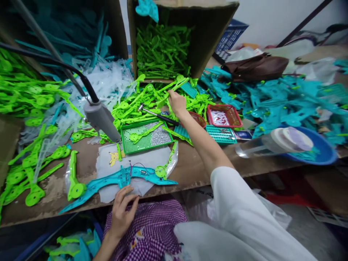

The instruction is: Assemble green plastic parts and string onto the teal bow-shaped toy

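Note:
My left hand [123, 208] rests at the table's front edge, its loosely bent fingers apart and fingertips touching the middle of a long curved blue plastic bow-shaped piece [108, 180]. Thin wires and a small metallic part show on that piece. Green plastic arms, partly in clear film, lie at its two ends: a left arm [76, 188] and a right arm [162, 171]. Stretched out to the far heap of green plastic parts [149, 90], my right hand [178, 103] has its fingers closed on a green plastic part [163, 100]. Its fingertips are partly hidden.
A green tray [138, 148] holds small silvery pieces and a green arm. Behind it lies a hammer [160, 115]. A grey tool [100, 119] hangs at left. Red basket [224, 115], plastic jug [269, 143] and blue basin [326, 156] stand right. A cardboard box [209, 40] rises behind.

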The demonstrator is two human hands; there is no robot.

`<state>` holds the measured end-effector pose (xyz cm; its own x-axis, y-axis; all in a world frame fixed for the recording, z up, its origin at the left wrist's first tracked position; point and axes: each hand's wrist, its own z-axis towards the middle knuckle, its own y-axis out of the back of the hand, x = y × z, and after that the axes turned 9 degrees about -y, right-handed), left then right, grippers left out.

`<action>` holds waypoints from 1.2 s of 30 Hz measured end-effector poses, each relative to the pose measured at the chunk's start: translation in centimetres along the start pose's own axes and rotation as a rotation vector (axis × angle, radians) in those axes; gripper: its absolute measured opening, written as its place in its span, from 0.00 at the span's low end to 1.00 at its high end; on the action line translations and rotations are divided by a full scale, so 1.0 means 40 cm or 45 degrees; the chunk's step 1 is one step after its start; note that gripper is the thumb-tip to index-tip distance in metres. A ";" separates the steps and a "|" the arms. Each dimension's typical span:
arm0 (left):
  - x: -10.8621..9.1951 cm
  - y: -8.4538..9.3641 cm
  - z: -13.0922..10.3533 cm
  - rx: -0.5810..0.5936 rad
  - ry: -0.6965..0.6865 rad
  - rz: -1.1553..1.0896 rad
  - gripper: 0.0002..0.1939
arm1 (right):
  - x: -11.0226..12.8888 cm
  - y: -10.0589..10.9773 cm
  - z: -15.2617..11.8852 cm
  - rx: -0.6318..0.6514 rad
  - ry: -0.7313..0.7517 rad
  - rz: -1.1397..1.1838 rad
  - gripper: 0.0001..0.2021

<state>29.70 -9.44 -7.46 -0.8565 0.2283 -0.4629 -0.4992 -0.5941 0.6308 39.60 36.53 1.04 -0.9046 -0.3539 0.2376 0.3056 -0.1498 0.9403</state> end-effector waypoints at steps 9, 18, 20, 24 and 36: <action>-0.003 0.001 0.012 0.004 -0.148 0.002 0.14 | -0.061 0.030 -0.278 -0.367 0.242 0.602 0.21; -0.066 -0.008 0.219 -0.184 0.010 -0.146 0.15 | -0.062 0.007 -0.401 -0.383 0.260 0.663 0.20; -0.074 -0.030 0.307 -0.063 -0.024 -0.222 0.19 | -0.032 0.017 -0.407 -0.323 0.287 0.603 0.20; -0.073 -0.068 0.423 -0.207 0.083 -0.353 0.18 | 0.047 0.041 -0.382 -0.085 0.110 0.341 0.21; 0.024 -0.107 0.463 -0.396 0.510 -0.577 0.15 | 0.115 0.031 -0.337 0.220 0.125 0.027 0.20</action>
<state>28.58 7.61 0.92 -0.4270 0.2396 -0.8719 -0.6854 -0.7147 0.1392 39.81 22.25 0.02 -0.8626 -0.4447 0.2410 0.2611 0.0165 0.9652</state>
